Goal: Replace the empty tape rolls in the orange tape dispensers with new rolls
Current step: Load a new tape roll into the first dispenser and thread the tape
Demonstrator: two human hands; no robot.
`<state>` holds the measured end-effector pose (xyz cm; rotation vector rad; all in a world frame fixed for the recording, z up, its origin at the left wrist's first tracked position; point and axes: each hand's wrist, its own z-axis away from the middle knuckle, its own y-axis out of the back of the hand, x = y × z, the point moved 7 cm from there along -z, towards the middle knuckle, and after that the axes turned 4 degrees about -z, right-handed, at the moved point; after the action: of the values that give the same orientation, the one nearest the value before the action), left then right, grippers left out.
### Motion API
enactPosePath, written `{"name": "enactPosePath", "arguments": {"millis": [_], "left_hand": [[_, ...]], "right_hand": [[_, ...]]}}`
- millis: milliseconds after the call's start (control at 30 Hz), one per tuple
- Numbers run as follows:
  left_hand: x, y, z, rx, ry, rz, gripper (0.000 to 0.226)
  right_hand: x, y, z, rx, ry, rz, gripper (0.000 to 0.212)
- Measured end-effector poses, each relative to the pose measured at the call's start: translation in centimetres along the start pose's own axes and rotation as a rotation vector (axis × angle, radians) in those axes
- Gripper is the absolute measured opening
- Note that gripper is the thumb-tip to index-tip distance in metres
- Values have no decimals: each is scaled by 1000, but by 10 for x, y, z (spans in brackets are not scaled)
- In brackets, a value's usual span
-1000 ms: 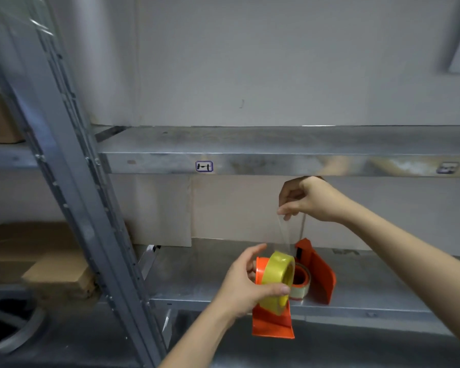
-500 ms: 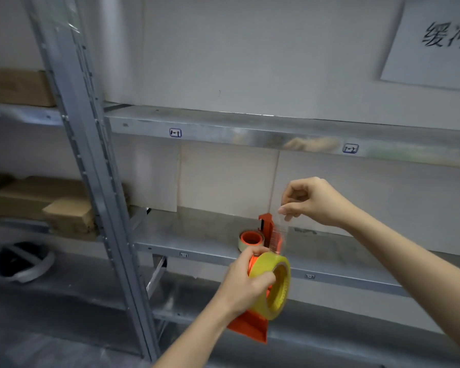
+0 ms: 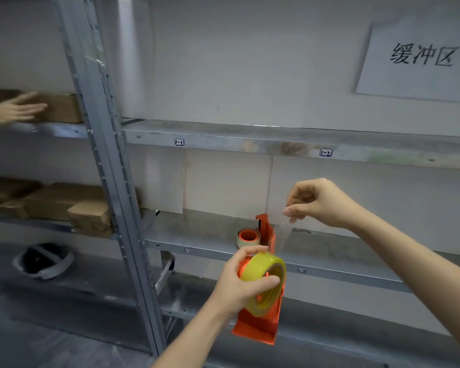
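The left hand (image 3: 239, 282) grips the yellow roll (image 3: 263, 280) on its orange dispenser (image 3: 260, 322) — steady — so the right hand (image 3: 316, 203) can pinch the clear tape end (image 3: 283, 232) up.

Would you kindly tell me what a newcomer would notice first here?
The yellow tape roll on an orange dispenser, gripped by the left hand, glows at lower centre. Just above, the right hand pinches a clear tape strip running up from it. A white paper sign hangs top right.
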<state>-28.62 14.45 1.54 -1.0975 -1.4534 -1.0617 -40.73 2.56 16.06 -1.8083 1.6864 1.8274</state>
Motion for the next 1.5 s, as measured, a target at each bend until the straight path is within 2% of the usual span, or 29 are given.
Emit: {"name": "enactPosePath", "arguments": {"millis": [133, 267, 500, 733, 967, 1167, 1367, 1500], "left_hand": [[1, 8, 5, -40, 27, 102, 65], [5, 13, 9, -65, 8, 127, 52], [5, 19, 13, -69, -96, -27, 60], [-4, 20, 16, -151, -35, -72, 66], [-17, 6, 24, -219, 31, -22, 66], [-21, 4, 25, -307, 45, 14, 47], [-28, -1, 23, -370, 67, 38, 50], [-34, -4, 22, -355, 58, 90, 62]], "right_hand": [[-2, -3, 0, 10, -9, 7, 15], [-4, -8, -2, 21, -12, 17, 14], [-13, -14, -5, 21, 2, 4, 14], [-15, -25, -10, 8, -4, -2, 15], [2, -27, -8, -31, -154, -27, 16], [28, -25, 6, -78, -323, -32, 16], [41, -22, 19, -101, -395, -39, 12], [44, -19, 26, -154, -437, -107, 10]]}}
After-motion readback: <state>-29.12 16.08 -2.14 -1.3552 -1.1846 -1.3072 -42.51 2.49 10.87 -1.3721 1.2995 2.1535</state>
